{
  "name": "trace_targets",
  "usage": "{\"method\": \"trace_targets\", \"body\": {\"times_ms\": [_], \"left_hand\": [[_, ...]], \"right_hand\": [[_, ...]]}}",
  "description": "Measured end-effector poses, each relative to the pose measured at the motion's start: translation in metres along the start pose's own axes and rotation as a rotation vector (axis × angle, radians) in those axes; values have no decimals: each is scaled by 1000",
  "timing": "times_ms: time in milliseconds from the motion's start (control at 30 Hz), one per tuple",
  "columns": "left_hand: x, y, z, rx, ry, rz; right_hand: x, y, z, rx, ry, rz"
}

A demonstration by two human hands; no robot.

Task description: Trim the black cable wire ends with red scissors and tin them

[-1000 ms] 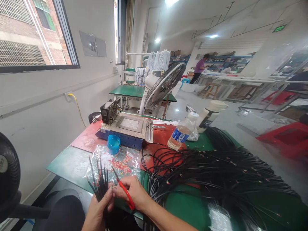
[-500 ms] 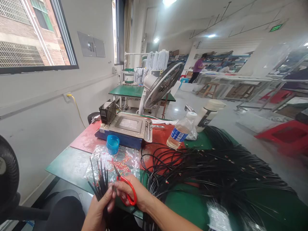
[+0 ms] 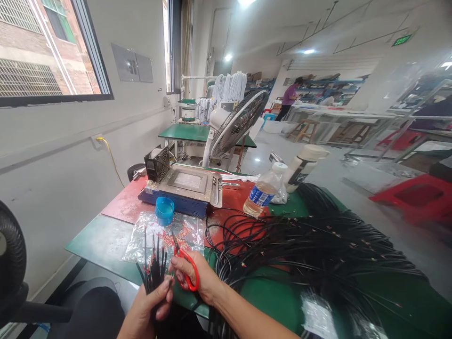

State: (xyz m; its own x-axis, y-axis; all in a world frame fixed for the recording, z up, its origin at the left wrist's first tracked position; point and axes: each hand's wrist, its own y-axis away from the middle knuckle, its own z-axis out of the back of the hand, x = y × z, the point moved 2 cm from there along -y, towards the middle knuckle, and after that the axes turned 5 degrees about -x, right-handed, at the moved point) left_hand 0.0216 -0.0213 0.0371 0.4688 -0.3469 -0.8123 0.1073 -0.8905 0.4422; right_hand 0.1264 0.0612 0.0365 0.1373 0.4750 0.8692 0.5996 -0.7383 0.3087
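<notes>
My left hand is closed round a bunch of black cables whose stripped ends point up and away from me. Between its thumb and fingertip one thin cable end is pinched. My right hand grips red-handled scissors, the loop round its fingers and the dark blades pointing up and left. Its thumb and fingertip come close to the left hand's pinch; whether they touch the cable end cannot be made out. Just beyond lies a clear plastic bag strewn with red and whitish scraps.
A blue cup stands on the bag, before a blue-based solder pot with a small black fan. A drink bottle and a cream flask stand right of it. A large heap of black cables covers the right side.
My hands have drawn slightly apart, the scissors moving up a little. The cable bunch has shifted right and stands more upright. The view has shifted slightly.
</notes>
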Motion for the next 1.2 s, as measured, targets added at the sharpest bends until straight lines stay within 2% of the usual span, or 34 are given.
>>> {"method": "trace_targets", "body": {"times_ms": [133,300,533,867,1100,1200], "left_hand": [[-1,1,-1,-34,5,2],[-3,2,-2,-89,18,-11],[-1,-2,3,-197,-45,-51],[-1,-1,3,-211,-20,-53],[-2,-2,4,-199,101,-64],[0,-4,4,-202,132,-49]], "right_hand": [[5,4,-2,84,-3,18],[3,3,-1,8,-55,36],[-2,1,0,-104,77,88],[-3,0,2,-113,183,114],[-2,1,0,-84,177,118],[0,3,1,-112,207,154]]}}
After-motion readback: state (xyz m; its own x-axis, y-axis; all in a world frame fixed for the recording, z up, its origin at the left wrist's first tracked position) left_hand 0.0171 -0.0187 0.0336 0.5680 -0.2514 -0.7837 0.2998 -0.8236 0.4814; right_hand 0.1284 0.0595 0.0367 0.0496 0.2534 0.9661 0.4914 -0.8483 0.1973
